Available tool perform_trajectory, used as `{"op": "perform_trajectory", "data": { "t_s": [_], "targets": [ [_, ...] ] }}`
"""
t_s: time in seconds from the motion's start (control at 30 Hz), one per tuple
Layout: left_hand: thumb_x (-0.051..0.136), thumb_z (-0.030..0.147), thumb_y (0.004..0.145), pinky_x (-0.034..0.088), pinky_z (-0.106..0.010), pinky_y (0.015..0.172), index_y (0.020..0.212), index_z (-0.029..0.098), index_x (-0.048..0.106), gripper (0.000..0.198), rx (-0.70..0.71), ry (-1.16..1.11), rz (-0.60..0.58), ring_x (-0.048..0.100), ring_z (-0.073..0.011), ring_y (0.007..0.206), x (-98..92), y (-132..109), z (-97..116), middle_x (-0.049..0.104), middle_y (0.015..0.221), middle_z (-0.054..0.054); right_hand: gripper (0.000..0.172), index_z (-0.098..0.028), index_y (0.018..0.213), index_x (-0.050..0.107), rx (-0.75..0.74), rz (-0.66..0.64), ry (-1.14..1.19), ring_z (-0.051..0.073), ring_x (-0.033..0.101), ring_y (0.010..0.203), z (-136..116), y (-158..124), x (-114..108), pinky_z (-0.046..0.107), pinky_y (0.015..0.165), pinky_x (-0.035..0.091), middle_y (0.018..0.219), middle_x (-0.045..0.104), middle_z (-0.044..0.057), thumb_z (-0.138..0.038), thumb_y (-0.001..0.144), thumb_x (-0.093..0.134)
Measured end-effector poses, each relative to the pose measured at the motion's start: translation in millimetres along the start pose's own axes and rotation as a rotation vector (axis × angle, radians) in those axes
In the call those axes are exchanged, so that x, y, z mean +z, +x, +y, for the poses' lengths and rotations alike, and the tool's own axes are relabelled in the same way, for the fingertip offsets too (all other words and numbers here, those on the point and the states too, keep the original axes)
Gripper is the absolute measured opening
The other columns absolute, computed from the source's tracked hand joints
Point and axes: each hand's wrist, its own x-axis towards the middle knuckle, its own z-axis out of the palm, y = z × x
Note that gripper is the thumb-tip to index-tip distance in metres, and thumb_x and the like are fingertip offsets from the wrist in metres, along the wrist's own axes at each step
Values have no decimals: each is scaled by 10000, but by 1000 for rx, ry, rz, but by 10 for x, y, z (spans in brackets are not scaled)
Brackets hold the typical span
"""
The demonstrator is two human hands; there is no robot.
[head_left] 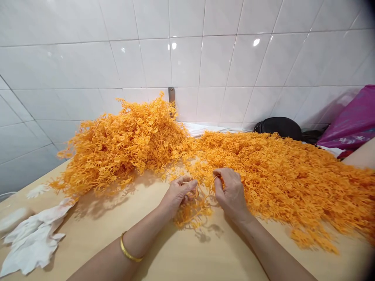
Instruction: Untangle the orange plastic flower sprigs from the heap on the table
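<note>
My left hand (181,193), with a gold bangle on its wrist, is closed on a small orange artificial plant sprig (193,214) that hangs below the fingers over the table (164,253). Thumb and forefinger of my right hand (230,191) are pinched together beside it, around what looks like a thin orange stem. Exactly which piece this stem belongs to is hard to make out. Behind my left hand rises a tall heap of orange sprigs (125,144). To the right of my right hand spreads a wide, lower pile of similar sprigs (293,179).
Crumpled white tissue (38,238) and a pale rounded object (14,221) lie at the left. Against the tiled wall (187,58) are a metal bracket (171,97), a black rounded object (278,127) and a purple bag (350,117). Part of another person's arm (361,154) shows at far right.
</note>
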Motion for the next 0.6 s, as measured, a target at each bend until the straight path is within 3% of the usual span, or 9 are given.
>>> {"op": "perform_trajectory", "data": {
  "t_s": [0.13, 0.23, 0.33, 0.43, 0.6],
  "targets": [
    [616, 572, 529, 317, -177, 433, 821, 133, 579, 528, -62, -131, -199, 496, -90, 534, 30, -73, 32, 579, 648, -46, 160, -191, 785, 496, 74, 7, 80, 171, 496, 741, -38, -14, 3, 301, 691, 348, 755, 553, 30, -88, 728, 388],
    [707, 449, 482, 331, -183, 455, 749, 123, 598, 435, -86, -67, -239, 477, -78, 509, 35, -90, 30, 552, 611, -22, 176, -193, 816, 495, 127, 12, 125, 171, 505, 751, -38, -20, 2, 298, 692, 364, 785, 555, 36, -92, 728, 381],
    [725, 273, 512, 373, -202, 509, 671, 123, 565, 271, -90, 5, -200, 520, -100, 540, 35, -66, -17, 576, 622, -30, 198, -186, 850, 505, 95, 12, 87, 179, 504, 776, -11, -19, 11, 308, 710, 358, 813, 563, 44, -93, 723, 384],
    [685, 246, 569, 400, -227, 523, 661, 149, 491, 235, -94, -117, -130, 562, -134, 569, 19, -27, -53, 603, 627, -42, 202, -182, 875, 517, 32, 1, -30, 195, 494, 792, 32, -12, 19, 328, 719, 337, 818, 572, 52, -108, 731, 397],
    [671, 230, 587, 342, -180, 416, 759, 167, 506, 247, -148, -173, -61, 477, -77, 402, -2, -1, -25, 527, 485, 29, 180, -176, 871, 523, -8, -44, -133, 200, 475, 797, 50, -11, 20, 335, 722, 326, 819, 566, 55, -119, 746, 406]
  ]
}}
